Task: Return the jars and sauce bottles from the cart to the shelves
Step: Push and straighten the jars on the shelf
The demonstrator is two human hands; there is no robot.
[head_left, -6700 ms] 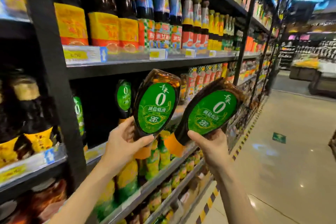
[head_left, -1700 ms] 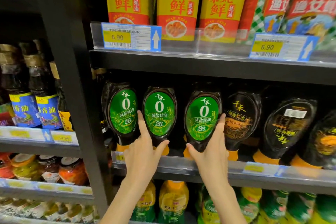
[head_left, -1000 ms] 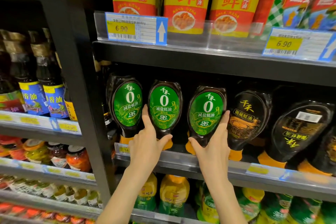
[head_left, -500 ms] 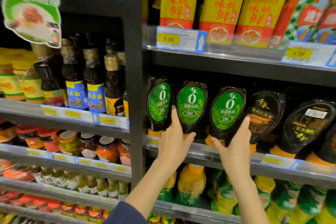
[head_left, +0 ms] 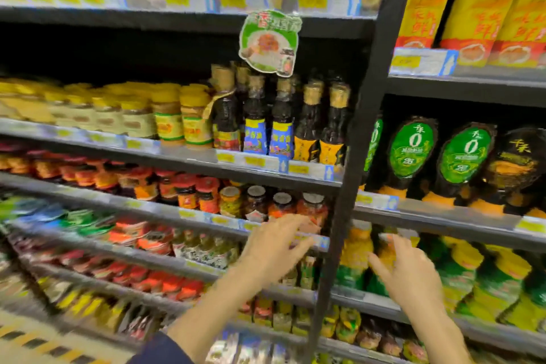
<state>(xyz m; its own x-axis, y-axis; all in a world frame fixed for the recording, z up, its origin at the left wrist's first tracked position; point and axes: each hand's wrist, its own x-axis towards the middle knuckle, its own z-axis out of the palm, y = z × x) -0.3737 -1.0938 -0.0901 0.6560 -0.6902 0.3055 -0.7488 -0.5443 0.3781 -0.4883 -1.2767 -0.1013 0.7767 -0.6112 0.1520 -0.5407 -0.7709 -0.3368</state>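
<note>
Both grips are empty and wide. Left grip [head_left: 274,248] is held with its back to the camera, fingers spread and loosely bent, in front of the price rail [head_left: 212,220] of the jar shelf, just left of the black upright [head_left: 353,174]. Motion blur prevents telling whether the fingertips touch the rail. Right grip [head_left: 410,272] is held to the right of the upright, fingers spread and nearly straight, in front of the yellow-capped green bottles [head_left: 354,257] on the lower shelf; contact cannot be told.

Task items are located as follows. First green-label sauce bottle [head_left: 410,151] and second green-label sauce bottle [head_left: 465,156] stand cap-down, side by side, on the right-bay shelf [head_left: 443,216], above the right grip and apart from it. A third green-label bottle [head_left: 373,142] is partly hidden behind the upright. A dark-label bottle [head_left: 517,165] stands just right of the second.

Left bay: round-lidded jars [head_left: 257,201] stand on the shelf just above the left grip. One shelf up, blue-label bottles [head_left: 254,133] stand beside yellow-lidded jars [head_left: 171,118]. A green promotional tag [head_left: 270,41] hangs above them. Yellow-label bottles [head_left: 472,15] fill the top right shelf
</note>
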